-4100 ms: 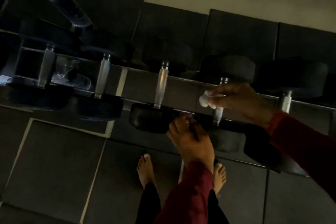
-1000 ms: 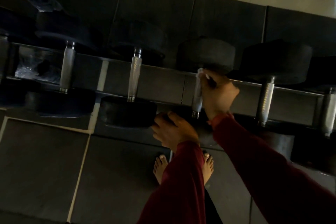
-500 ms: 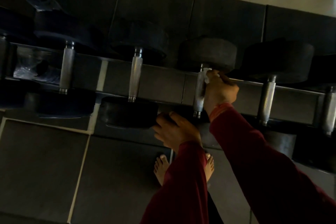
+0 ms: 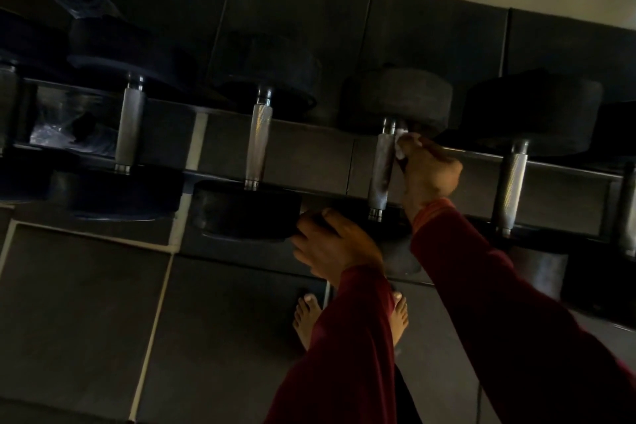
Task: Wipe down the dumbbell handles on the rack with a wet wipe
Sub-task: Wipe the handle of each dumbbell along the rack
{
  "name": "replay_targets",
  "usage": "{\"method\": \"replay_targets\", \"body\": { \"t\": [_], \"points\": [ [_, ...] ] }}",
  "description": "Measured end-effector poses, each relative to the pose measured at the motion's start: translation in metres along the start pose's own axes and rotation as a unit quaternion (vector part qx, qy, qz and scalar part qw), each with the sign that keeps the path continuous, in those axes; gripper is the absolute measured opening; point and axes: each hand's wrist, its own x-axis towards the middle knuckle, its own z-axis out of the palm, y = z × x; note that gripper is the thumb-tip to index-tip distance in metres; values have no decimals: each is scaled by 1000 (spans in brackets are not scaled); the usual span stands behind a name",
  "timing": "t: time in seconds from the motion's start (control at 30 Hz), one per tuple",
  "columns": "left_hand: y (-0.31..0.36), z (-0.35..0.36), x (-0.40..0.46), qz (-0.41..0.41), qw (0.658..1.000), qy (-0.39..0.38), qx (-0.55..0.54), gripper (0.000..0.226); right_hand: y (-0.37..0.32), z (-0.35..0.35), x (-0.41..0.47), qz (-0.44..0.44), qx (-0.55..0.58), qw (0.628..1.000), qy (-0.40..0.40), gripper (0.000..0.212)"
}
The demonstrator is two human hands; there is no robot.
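Head view, the only view: a dim gym corner, a rack (image 4: 447, 155) carrying a row of dumbbells with dark round heads and knurled metal handles. Item in work: the third handle (image 4: 381, 172) counted from the left, upright in the picture, its far head (image 4: 399, 100) above and its near head low and partly hidden by the arms. Right hand (image 4: 430, 175), red sleeve: fingers curled and pinching a small white wet wipe (image 4: 401, 144), which is pressed against the right side of the handle near its upper collar. Left hand (image 4: 330, 244), red sleeve: fingers bent over the edge of a near dumbbell head; whether it steadies this dumbbell or the neighbour's head (image 4: 244, 210) cannot be told in the poor light. Handling note, as judgement: the wipe covers only one side and the top end, so the step is best done by wrapping the wipe round the bar, drawing it down the full knurled length to the lower collar, and twisting to reach the back face; firm pressure helps in the knurling, with the left hand bracing so the dumbbell does not roll. Handles to the left (image 4: 260, 141) (image 4: 129, 127) and right (image 4: 511, 189) wait untouched. Markings: no brand, weight number or label legible; too dark to read.
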Motion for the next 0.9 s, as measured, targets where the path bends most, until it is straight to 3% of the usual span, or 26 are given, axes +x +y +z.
{"method": "replay_targets", "body": {
  "t": [0.07, 0.17, 0.3, 0.37, 0.43, 0.5, 0.57, 0.6, 0.63, 0.7, 0.9],
  "points": [
    [0, 0, 1, -3, 1000, 0, 0, 31, 6, -4, -3, -202, -157, 967, 11, 5],
    [1, 1, 1, -6, 1000, 5, -5, 31, 9, -8, 5, -442, -252, 860, -45, 9],
    [0, 1, 0, 1, 1000, 2, -9, 34, 4, -4, 5, -555, -390, 729, -94, 17],
    [0, 1, -1, 4, 1000, 4, -10, 40, 1, -8, 5, -568, -421, 697, -119, 23],
    [0, 1, -1, 6, 1000, 8, -10, 43, 3, -19, 5, -539, -407, 723, -146, 23],
    [0, 1, 0, 2, 1000, 9, -10, 36, 3, -28, 2, -453, -335, 818, -122, 19],
    [0, 1, 1, -4, 1000, 9, -9, 31, 1, -25, -2, -262, -230, 934, -81, 14],
    [0, 1, 1, -5, 1000, 9, -10, 30, -1, -21, -2, -133, -151, 976, -84, 14],
    [1, 1, 1, -5, 1000, 9, -10, 30, -2, -15, 2, -20, -85, 992, -92, 14],
    [1, 2, 1, -3, 1000, 11, -10, 31, -7, -8, 18, 81, -61, 988, -115, 9],
    [1, 2, 0, 5, 1000, 19, -10, 31, 3, -42, 15, -2, -353, 910, -217, 15]
  ]
}}
